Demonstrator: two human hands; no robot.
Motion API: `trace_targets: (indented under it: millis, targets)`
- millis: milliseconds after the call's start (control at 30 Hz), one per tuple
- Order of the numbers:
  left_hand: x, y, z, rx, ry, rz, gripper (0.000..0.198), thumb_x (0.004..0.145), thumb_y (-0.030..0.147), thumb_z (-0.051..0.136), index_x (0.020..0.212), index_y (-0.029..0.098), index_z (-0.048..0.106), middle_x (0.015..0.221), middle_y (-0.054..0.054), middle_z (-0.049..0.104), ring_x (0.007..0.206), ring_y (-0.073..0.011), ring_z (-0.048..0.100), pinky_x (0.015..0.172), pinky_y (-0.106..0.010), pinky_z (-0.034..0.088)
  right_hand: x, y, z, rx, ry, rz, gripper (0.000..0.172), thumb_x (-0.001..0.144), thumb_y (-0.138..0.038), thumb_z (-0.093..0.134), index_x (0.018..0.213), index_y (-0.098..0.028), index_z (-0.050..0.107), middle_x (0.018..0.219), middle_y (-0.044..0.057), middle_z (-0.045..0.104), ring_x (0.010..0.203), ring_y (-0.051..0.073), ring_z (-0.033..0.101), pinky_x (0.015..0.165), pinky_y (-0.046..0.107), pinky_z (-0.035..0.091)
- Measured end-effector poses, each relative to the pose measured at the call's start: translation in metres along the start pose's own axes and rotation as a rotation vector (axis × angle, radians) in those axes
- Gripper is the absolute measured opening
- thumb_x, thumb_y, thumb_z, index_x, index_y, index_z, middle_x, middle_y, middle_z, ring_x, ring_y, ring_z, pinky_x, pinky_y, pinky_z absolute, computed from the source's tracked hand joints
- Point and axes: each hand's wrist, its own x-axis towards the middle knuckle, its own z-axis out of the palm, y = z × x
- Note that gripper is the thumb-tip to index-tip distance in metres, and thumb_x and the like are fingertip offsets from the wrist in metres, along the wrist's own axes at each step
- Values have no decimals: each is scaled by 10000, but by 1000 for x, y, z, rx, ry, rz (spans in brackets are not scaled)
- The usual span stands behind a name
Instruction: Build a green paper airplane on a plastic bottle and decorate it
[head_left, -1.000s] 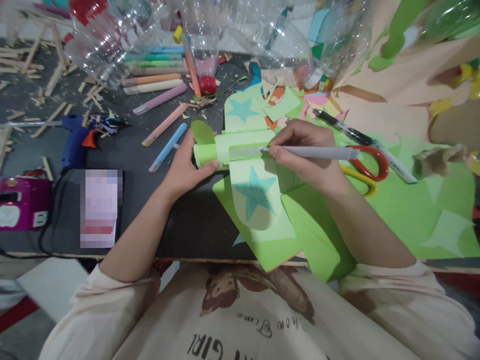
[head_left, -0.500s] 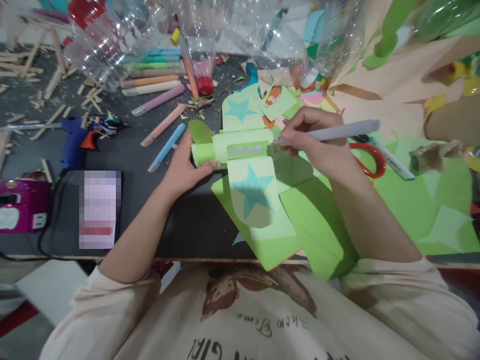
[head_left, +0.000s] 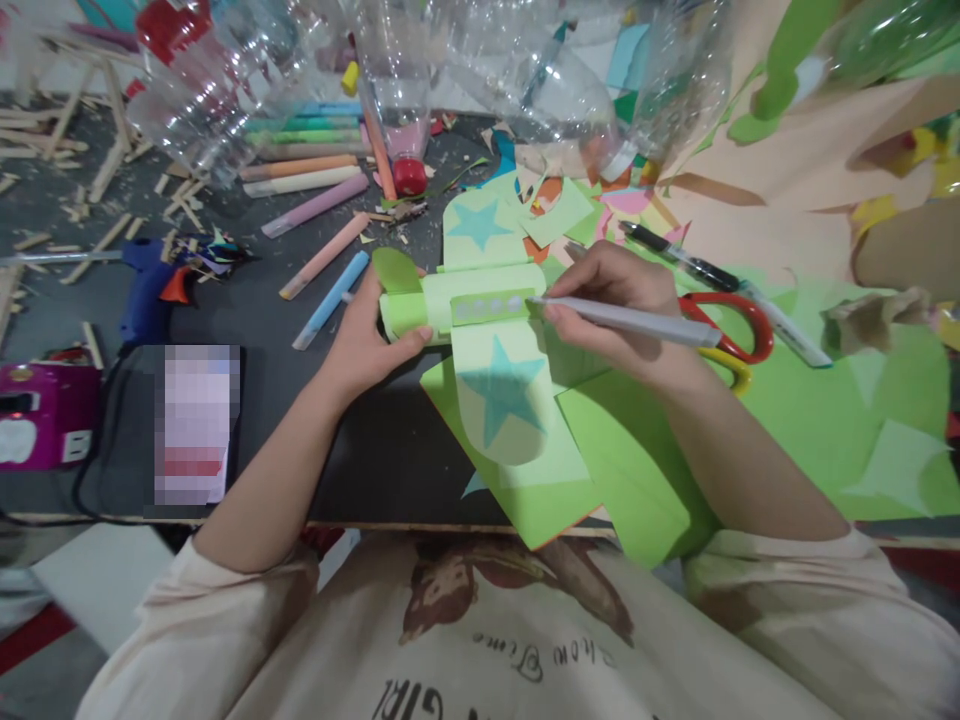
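Observation:
A light green paper airplane (head_left: 484, 280) lies in front of me, with a blue star on each wing and a green strip bearing several pale dots along its body. My left hand (head_left: 375, 335) is wrapped round its tail end, thumb on top. In a pinch, my right hand (head_left: 607, 310) holds a pale grey marker (head_left: 645, 322), its tip at the right end of the dotted strip; whether the tip touches cannot be made out. Green paper sheets (head_left: 637, 450) lie beneath the wing and my right forearm.
Scissors (head_left: 757, 330) with red and yellow handles and a black pen (head_left: 679, 255) lie right of my hand. Leftward are loose markers (head_left: 330, 300), a blue glue gun (head_left: 146, 290) and a phone (head_left: 195, 425). Clear plastic bottles (head_left: 525, 70) crowd the back.
My right hand has shifted slightly down and left, bringing the marker's tip onto the strip's right end; the marker now slants differently. The black pen and scissors show more. My left hand keeps its hold.

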Motion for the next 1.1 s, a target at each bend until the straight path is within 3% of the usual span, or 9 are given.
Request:
trace_targets:
  millis: [200,400,600,800,967,1100]
  targets:
    - [0,0,1,-7,22,16,493,807,502,631,1214,243,528,1210,-79,646,1079,-278,644,918,-427,569,1,-1,3,-61,17,-72,163,799,-245,677,716,-235,537,625,-60,559,494,85,453,550,277,460]
    - [0,0,1,-10,9,-8,487,798,461,640,1219,247,522,1216,-75,640,1074,-278,648,899,-425,577,2,-3,0,-86,-54,-48,177,820,-313,685,722,-252,551,639,-43,574,523,112,503,626,334,556]
    - [0,2,0,-14,13,-10,488,786,435,655,1218,244,533,1219,-72,641,1088,-276,642,928,-427,569,3,-7,-3,-82,-104,-20,174,808,-276,678,690,-253,552,621,-36,574,516,115,491,576,328,538]
    - [-1,-1,1,13,31,19,479,799,429,650,1226,250,528,1205,-75,641,1071,-278,646,898,-429,578,2,-5,-3,-60,9,-16,160,797,-281,688,693,-240,574,658,-34,574,529,116,509,565,320,507]
    - [-1,-2,1,13,5,22,482,819,449,635,1241,253,512,1213,-75,634,1068,-274,646,887,-420,578,0,-2,-2,-81,-5,33,151,810,-344,710,743,-249,614,699,-22,603,584,132,557,556,298,485]
    - [-2,-4,1,27,11,24,496,821,486,636,1242,259,505,1210,-75,628,1059,-273,644,877,-412,575,1,-3,-2,-95,-10,25,160,811,-309,708,723,-244,591,683,-32,581,552,115,515,578,302,497]
